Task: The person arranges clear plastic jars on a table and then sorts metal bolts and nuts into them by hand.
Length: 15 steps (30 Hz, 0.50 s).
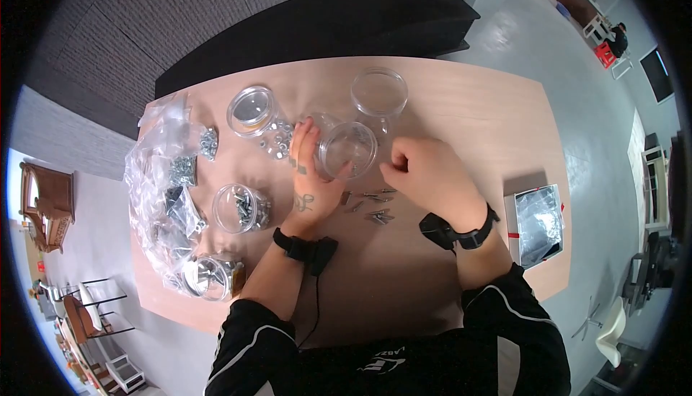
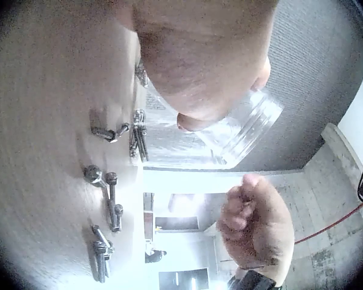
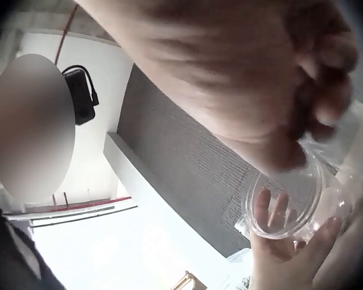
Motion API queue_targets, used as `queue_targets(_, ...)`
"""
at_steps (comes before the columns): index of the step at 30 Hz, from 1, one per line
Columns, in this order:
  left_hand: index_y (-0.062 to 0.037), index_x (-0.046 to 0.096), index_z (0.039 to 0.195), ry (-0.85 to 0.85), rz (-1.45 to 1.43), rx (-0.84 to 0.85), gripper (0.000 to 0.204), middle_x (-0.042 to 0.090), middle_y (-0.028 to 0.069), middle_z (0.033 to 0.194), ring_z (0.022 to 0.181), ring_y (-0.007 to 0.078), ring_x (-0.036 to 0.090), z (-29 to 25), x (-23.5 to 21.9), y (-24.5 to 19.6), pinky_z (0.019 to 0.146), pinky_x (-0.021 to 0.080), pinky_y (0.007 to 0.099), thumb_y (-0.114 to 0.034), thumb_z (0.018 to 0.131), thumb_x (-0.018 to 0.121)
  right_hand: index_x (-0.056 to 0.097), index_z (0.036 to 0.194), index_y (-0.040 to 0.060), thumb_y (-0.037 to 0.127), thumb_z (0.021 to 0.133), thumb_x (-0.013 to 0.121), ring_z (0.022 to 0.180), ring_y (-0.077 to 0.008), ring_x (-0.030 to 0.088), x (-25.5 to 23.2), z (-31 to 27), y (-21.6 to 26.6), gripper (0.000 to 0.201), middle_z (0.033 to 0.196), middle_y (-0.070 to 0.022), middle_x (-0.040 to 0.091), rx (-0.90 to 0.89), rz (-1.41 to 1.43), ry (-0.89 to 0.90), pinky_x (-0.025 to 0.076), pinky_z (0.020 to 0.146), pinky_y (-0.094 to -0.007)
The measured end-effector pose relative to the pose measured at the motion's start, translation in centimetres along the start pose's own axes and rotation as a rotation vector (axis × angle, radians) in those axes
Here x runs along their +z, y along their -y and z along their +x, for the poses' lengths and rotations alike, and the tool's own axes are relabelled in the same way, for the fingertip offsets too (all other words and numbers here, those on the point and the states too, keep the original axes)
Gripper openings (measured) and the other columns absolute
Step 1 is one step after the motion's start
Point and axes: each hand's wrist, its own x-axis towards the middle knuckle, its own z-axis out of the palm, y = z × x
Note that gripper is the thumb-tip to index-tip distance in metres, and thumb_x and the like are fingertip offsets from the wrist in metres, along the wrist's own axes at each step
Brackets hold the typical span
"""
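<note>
My left hand [image 1: 311,183] grips a clear jar [image 1: 374,152] from its left side, fingers and thumb round the wall. Its mouth tilts up toward the head camera. In the right wrist view, the left fingers [image 3: 275,208] show through the clear rim [image 3: 248,208]. Just right of the jar is my right hand [image 1: 440,179], its fingers curled in near the mouth; nothing can be made out between them. From the left wrist, that same hand [image 2: 260,226] appears beyond the jar [image 2: 254,130]. Several metal bolts [image 1: 380,217] lie loose on the table below the jar, also seen close up [image 2: 113,199].
Behind stands another clear jar [image 1: 380,93]. To the left are a jar of nuts [image 1: 277,140], a jar of bolts [image 1: 251,210], a lidded jar [image 1: 213,278] and plastic bags [image 1: 155,201] with hardware. A box [image 1: 537,226] with silvery lining sits at the right edge.
</note>
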Motion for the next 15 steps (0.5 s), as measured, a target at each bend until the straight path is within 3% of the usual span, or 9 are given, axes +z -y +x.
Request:
queue_targets(4,-0.0018,0.034,0.157,-0.006,0.011,0.013,0.098,0.039,0.0240,0.164,0.152,0.0437,0.040,0.0,0.1,0.1,0.125,0.037,0.0500,-0.003,0.075,0.089,0.068,0.095,0.0016,0.024,0.084,0.079,0.090,-0.0386,0.070,1.6,-0.1,-2.6,0.028,0.097,-0.0177,0.072,-0.012,-0.172,0.157,0.057,0.081,-0.0453)
queue_targets(6,-0.0017,0.034,0.157,-0.004,0.021,0.016,0.098,0.039,0.0239,0.164,0.151,0.0435,0.040,0.1,0.1,0.1,0.125,0.037,0.0498,-0.003,0.075,0.089,0.070,0.103,0.0013,0.025,0.082,0.081,0.108,-0.0400,0.068,2.7,0.5,-2.4,0.034,0.103,-0.0214,0.072,0.051,-0.209,0.196,0.055,0.090,-0.0493)
queue_targets(13,-0.0016,0.034,0.157,-0.008,0.035,0.004,0.100,0.040,0.0236,0.163,0.150,0.0430,0.042,0.0,0.2,0.2,0.124,0.038,0.0484,-0.005,0.074,0.091,0.071,0.110,0.0029,0.018,0.079,0.080,0.104,-0.0411,0.069,7.1,1.0,-2.7,0.036,0.107,-0.0223,0.072,-0.145,-0.141,0.104,0.056,0.089,-0.0506)
queue_targets(15,-0.0017,0.035,0.156,-0.007,0.038,0.002,0.100,0.041,0.0235,0.163,0.150,0.0430,0.042,0.0,0.1,0.2,0.124,0.038,0.0484,-0.005,0.074,0.091,0.071,0.104,0.0018,0.012,0.082,0.075,0.096,-0.0427,0.071,7.8,1.2,-3.0,0.025,0.098,-0.0202,0.073,-0.331,-0.033,0.103,0.059,0.085,-0.0526)
